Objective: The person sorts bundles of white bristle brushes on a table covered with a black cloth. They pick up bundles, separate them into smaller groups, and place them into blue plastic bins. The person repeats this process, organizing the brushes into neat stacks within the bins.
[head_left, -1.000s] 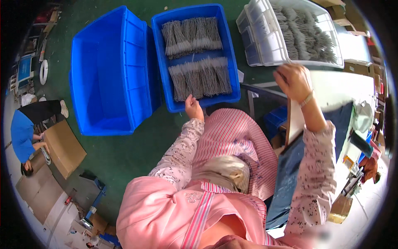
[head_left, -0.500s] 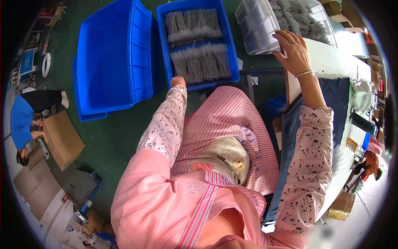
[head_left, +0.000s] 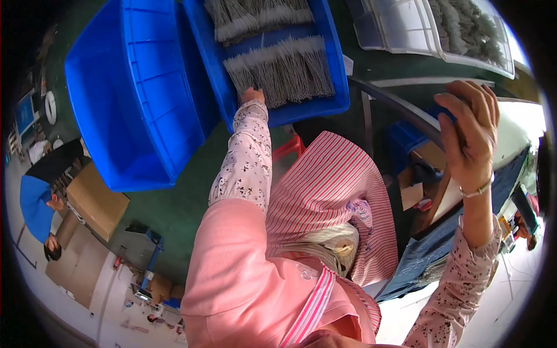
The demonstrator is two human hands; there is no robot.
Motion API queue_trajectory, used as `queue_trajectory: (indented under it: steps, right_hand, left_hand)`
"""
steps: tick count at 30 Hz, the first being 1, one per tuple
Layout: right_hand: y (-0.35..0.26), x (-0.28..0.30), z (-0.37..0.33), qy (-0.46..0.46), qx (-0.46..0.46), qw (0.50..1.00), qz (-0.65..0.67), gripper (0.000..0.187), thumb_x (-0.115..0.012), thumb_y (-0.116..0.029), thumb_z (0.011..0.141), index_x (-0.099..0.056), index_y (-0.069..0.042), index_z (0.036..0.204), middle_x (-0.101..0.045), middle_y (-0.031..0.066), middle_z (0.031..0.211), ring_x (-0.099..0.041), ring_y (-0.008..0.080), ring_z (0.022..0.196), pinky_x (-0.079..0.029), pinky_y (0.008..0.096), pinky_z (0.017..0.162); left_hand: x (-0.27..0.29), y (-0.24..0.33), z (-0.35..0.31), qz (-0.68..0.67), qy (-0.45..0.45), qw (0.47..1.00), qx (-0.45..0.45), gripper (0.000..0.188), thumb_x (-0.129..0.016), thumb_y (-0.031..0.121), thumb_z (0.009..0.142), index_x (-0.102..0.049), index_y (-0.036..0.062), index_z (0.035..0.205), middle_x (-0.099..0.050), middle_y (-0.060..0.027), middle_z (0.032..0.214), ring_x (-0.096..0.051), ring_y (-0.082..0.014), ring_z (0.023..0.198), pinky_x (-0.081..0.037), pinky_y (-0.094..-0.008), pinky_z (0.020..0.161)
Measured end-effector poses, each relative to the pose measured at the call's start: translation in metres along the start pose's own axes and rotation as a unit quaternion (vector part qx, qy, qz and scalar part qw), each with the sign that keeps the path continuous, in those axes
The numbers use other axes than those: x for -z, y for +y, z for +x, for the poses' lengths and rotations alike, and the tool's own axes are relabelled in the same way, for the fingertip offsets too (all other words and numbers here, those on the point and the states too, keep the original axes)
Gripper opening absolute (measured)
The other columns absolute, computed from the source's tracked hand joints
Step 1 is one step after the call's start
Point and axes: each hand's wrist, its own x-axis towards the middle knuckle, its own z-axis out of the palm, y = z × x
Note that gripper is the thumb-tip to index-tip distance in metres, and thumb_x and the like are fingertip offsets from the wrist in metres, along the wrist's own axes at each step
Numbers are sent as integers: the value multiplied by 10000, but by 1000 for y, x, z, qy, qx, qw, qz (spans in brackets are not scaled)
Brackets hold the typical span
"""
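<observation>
- In the head view, left hand (head_left: pixel 253 95) reaching forward to the near left corner of a shallow blue bin (head_left: pixel 313 110), against the left end of the near row of wires (head_left: pixel 290 72).
- State of its grip impossible to tell: fingertips mostly hidden, with no clear sight of anything held.
- Right hand (head_left: pixel 470 136) well apart from the bin, raised in front of the edge of a pale surface (head_left: pixel 519 124); grip loosely half open, fingers curved, thumb apart, seemingly around nothing; bracelet (head_left: pixel 477 188) at the wrist.
- Thin grey wires with whitish ends, packed upright or leaning in two rows inside the shallow bin; far row of wires (head_left: pixel 261 14) partly cut off by the upper border, white ends turned toward the near row.
- Just left of the bin, a deep blue tub (head_left: pixel 154 75).
- Toward the upper right, a white crate (head_left: pixel 400 29) with more grey wires (head_left: pixel 467 32).
- Far left, a bending person in blue (head_left: pixel 38 203) beside a cardboard box (head_left: pixel 97 200).
</observation>
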Motion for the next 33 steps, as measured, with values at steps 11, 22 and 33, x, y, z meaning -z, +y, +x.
queue_trajectory:
  steps: [11,22,33]
  right_hand:
    - [4,4,-4,-11,2,1000,-12,136,-645,-98,731,-659,-58,860,-595,117,970,-564,288,966,-383,413,902]
    - [1,4,-5,16,-9,1000,8,150,-618,-68,725,-651,-51,871,-587,119,957,-563,302,962,-374,424,930]
    - [-1,7,-9,92,13,995,32,243,-620,-117,737,-650,-91,977,-600,86,984,-540,294,975,-381,412,905]
  left_hand:
    - [0,32,-6,62,-57,996,19,234,-509,135,869,-659,24,1011,-634,-211,1068,-615,-370,998,-504,-442,857]
    - [2,25,-66,137,-181,974,13,440,-572,316,803,-621,30,1133,-576,-209,1204,-559,-342,1126,-446,-420,966]
    - [48,3,-61,27,-123,987,-99,541,-507,480,784,-675,11,996,-604,-232,1112,-569,-394,1052,-426,-438,938]
